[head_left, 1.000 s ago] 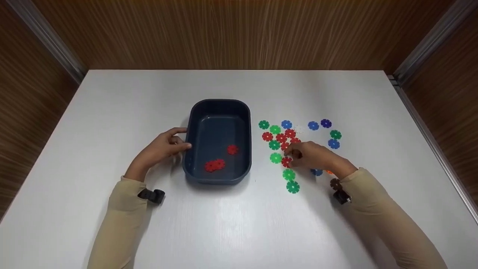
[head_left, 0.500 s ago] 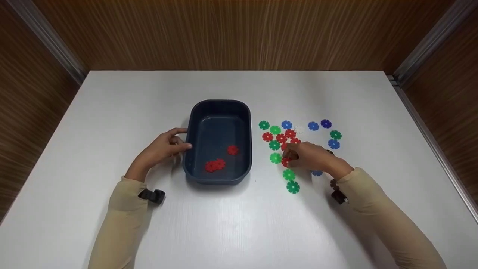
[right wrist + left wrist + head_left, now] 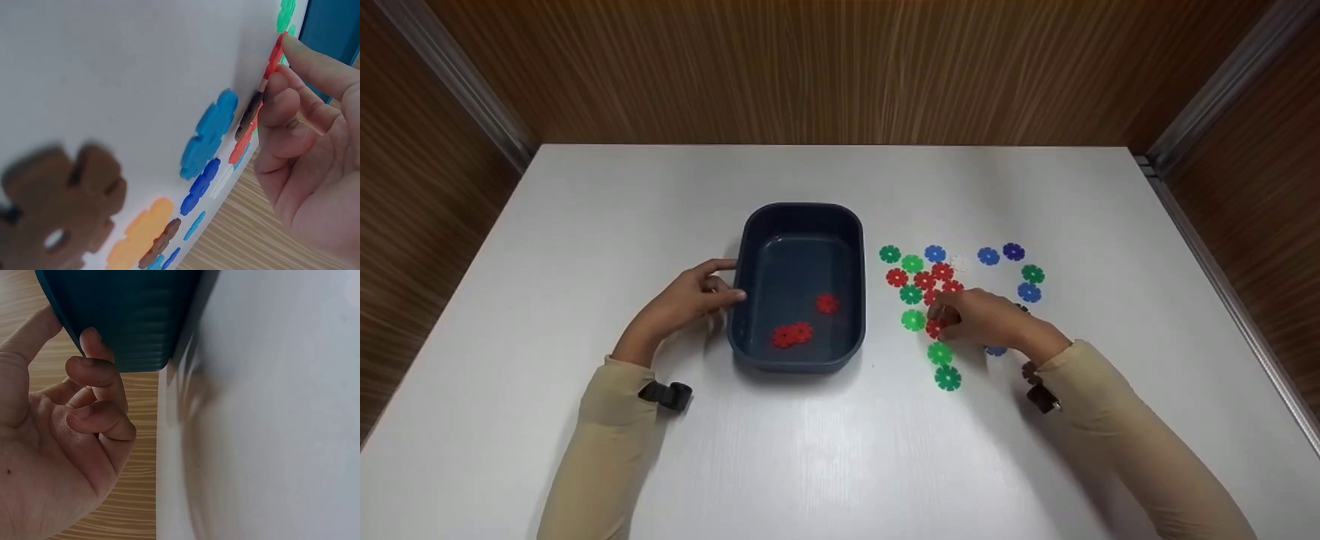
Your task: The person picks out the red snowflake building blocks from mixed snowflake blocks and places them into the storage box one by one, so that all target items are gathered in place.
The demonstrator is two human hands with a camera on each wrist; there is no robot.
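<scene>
My left hand [image 3: 686, 296] holds the near-left side of a dark blue plastic bin [image 3: 796, 361], thumb at the rim and index finger against the outer wall. In the left wrist view the other fingers curl loosely beside the bin's wall [image 3: 129, 304]. Several red snowflake discs [image 3: 826, 303] lie on the bin's floor. Over the scattered discs to the right, my right hand [image 3: 990, 319] pinches a red snowflake disc [image 3: 934, 329] at its edges. The right wrist view shows that red disc [image 3: 274, 55] between thumb and fingertips, close over the table, with a dark disc [image 3: 249, 115] beside the fingers.
Around the right hand lie green [image 3: 948, 377], blue [image 3: 988, 256], white [image 3: 959, 262] and other red discs [image 3: 897, 277]. A brown disc [image 3: 62, 208] and an orange one [image 3: 140, 233] are near the right wrist. Wood-grain panels [image 3: 840, 75] border the white table [image 3: 810, 457].
The right hand has shifted slightly left at the red disc, and its wrist now hides the orange disc in the head view. The left hand and bin stay put.
</scene>
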